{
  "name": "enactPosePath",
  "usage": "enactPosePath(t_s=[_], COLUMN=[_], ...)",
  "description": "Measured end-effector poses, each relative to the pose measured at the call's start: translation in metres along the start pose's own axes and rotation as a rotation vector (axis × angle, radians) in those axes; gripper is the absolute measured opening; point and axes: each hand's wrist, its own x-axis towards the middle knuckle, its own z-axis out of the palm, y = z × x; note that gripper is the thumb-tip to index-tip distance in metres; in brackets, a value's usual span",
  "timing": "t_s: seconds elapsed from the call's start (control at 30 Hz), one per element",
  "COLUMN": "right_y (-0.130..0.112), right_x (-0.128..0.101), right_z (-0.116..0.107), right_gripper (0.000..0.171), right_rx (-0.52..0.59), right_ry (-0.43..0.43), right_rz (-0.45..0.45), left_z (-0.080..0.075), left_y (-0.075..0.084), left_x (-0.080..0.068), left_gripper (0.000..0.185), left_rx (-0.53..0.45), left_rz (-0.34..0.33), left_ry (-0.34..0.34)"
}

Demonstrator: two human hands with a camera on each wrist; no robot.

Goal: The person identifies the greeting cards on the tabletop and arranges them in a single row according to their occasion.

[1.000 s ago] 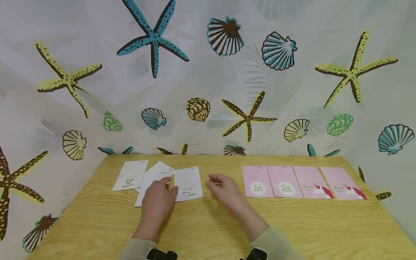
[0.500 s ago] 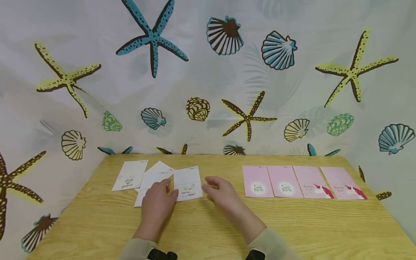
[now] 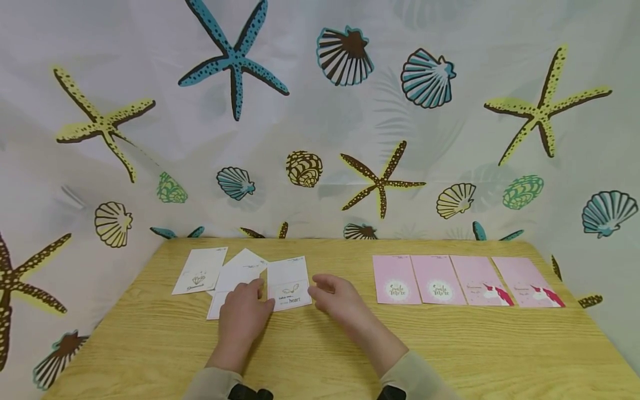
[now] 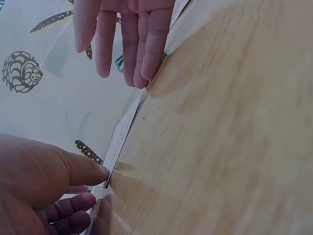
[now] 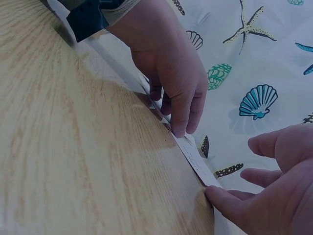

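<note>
A white card (image 3: 289,297) printed with wings and the word "heart" lies flat on the wooden table between the two hands. At its left edge is the thumb of my left hand (image 3: 244,311), whose fingers rest over another white card (image 3: 239,276). That card overlaps a tilted white one (image 3: 248,255) behind it. Further left lies a white card with a diamond drawing (image 3: 202,270). My right hand (image 3: 342,303) is at the right edge of the heart card, its fingers loosely bent and holding nothing. In the right wrist view, a right fingertip (image 5: 209,192) meets the card's edge.
Several pink cards stand in a row at the right: two "Smile More" cards, one at the left end (image 3: 397,279), and two unicorn cards, one at the far right (image 3: 527,280). A cloth (image 3: 320,111) with starfish and shells hangs behind the table (image 3: 450,344).
My right hand has moved a little left, up to the right edge of the heart card. The left hand and the cards have hardly moved.
</note>
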Motion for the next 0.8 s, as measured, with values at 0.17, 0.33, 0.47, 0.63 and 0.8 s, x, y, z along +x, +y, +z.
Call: enactPosePath(t_s=[0.17, 0.33, 0.47, 0.63, 0.8], right_y=[0.0011, 0.0026, 0.0042, 0.0045, 0.0054], right_x=[0.0010, 0.0011, 0.0029, 0.0049, 0.0076], right_z=[0.0011, 0.0021, 0.0031, 0.0040, 0.0045], right_gripper=[0.056, 0.056, 0.055, 0.054, 0.053], right_rx=[0.019, 0.036, 0.041, 0.063, 0.128], right_ry=[-0.004, -0.009, -0.010, -0.001, 0.004], right_rz=[-0.002, -0.006, -0.012, 0.000, 0.019], left_z=[-0.0002, 0.0013, 0.0022, 0.0030, 0.0031], left_y=[0.0004, -0.0013, -0.0028, -0.0036, -0.0038], left_x=[-0.0009, 0.0000, 0.0004, 0.0008, 0.0012], left_gripper=[0.049, 0.047, 0.048, 0.044, 0.044], left_rx=[0.007, 0.010, 0.013, 0.017, 0.015], left_rz=[0.002, 0.008, 0.014, 0.016, 0.015], left_ry=[-0.002, -0.006, -0.006, -0.008, -0.014])
